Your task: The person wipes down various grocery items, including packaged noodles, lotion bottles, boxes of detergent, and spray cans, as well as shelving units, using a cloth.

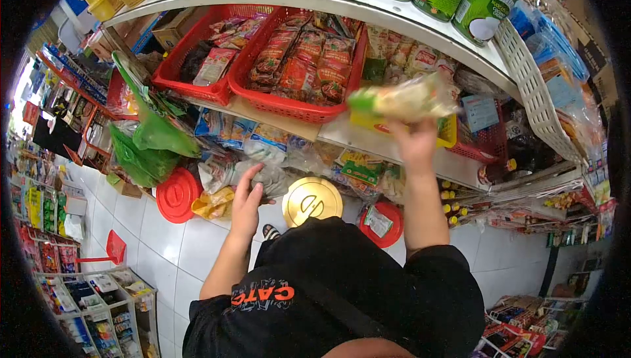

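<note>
My right hand [417,144] is raised in front of the shelf, its fingers closed on a plastic packet [411,100] with a green end and pale contents, smeared by motion. Behind it a yellow basket [449,133] shows in part, with more pale packets [420,59] above. Lower down, my left hand [246,205] has its fingers apart beside a crumpled greyish plastic bag [271,178]. Left of the packet stands a red basket [296,105] full of red sachets [305,62].
A second red basket [190,85] sits farther left. Green cans [486,8] line the shelf above. Below are a round gold lid [312,199], a red lid [179,195] and another red lid [394,234]. Green plastic bags [154,138] hang at the left. A white rack [542,89] stands right.
</note>
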